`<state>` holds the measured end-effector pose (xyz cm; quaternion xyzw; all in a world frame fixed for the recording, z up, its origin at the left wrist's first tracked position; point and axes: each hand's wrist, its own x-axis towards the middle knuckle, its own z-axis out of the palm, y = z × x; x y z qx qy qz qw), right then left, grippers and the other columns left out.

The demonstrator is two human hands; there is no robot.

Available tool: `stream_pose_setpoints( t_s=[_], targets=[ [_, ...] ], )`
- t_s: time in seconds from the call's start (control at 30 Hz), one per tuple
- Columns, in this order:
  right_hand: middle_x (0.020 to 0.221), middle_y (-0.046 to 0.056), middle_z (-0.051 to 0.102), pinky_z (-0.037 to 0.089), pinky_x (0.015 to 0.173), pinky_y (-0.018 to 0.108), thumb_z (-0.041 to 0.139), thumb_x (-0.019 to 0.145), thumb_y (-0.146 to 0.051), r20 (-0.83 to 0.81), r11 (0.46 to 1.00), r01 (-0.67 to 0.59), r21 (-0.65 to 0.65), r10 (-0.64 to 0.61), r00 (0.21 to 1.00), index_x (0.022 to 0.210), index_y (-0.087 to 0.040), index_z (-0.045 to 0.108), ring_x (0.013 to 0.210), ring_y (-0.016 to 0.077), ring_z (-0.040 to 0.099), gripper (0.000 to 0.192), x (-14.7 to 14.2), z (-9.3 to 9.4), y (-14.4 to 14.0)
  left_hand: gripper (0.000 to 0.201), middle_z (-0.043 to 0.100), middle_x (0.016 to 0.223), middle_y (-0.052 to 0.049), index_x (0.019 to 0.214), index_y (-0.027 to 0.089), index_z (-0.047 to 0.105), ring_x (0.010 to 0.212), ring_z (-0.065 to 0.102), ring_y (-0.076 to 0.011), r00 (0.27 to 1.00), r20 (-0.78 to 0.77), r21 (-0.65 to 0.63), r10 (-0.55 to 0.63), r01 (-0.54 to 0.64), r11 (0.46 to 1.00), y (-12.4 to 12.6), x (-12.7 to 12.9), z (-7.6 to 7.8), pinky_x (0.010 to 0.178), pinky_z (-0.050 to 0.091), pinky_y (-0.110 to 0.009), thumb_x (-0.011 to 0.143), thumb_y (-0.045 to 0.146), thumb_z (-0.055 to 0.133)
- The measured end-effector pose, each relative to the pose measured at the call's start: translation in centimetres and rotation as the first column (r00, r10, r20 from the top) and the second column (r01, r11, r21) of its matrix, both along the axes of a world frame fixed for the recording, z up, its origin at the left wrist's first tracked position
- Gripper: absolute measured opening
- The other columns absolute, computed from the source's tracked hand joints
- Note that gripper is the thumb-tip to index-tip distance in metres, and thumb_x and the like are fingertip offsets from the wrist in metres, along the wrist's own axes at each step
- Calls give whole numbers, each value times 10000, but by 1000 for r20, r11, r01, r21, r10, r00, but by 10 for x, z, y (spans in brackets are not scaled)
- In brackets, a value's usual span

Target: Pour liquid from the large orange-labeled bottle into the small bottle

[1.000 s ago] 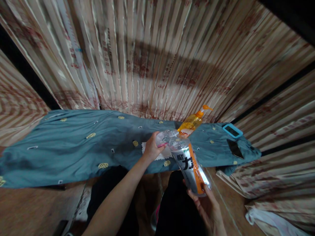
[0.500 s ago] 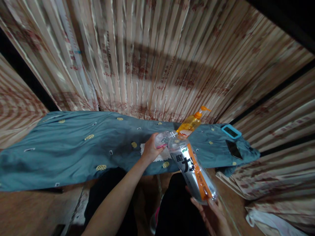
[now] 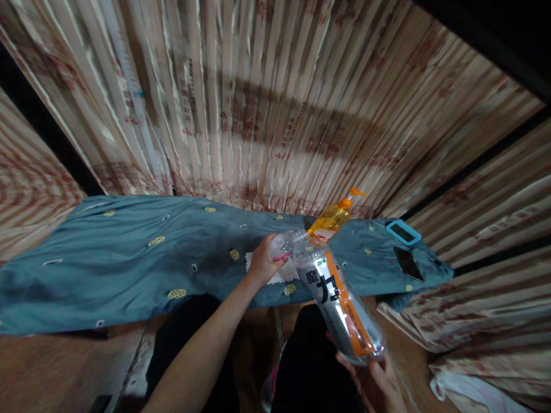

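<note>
1. Striped curtains hang behind a table draped in a blue cloth, the landmark for what follows.
2. Left hand is closed around a small clear bottle, held just above the cloth's near edge, over a white napkin.
3. Right hand cups the base of a big bottle from below, fingers curled under it, well in front of the cloth's edge and lower than it.
4. The big bottle, with its orange and silver label, is tilted so its neck meets the small bottle's mouth over the cloth.
5. This looks like the pouring step, from big bottle into small; whether liquid is flowing cannot be told.
6. A next move would call for a steady tilt and mouths kept in line, or liquid could land on the napkin.
7. Behind them on the cloth stands an orange pump bottle; near the cloth's right end lie a blue-cased device and a dark phone.
</note>
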<state>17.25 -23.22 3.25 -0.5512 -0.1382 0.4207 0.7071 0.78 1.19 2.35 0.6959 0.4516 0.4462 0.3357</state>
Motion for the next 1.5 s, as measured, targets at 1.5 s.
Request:
stream_pose_setpoints(
  t_s=[1.5],
  targets=[
    [1194, 148, 678, 409, 1036, 623, 848, 558, -487, 205, 1000, 15, -14, -11, 979, 1299, -237, 565, 1102, 356, 644, 832, 11, -5, -8, 655, 680, 1164, -48, 1239, 202, 510, 1041, 667, -236, 999, 14, -85, -30, 31, 996, -2, -2, 3, 956, 525, -378, 647, 141, 783]
  ],
)
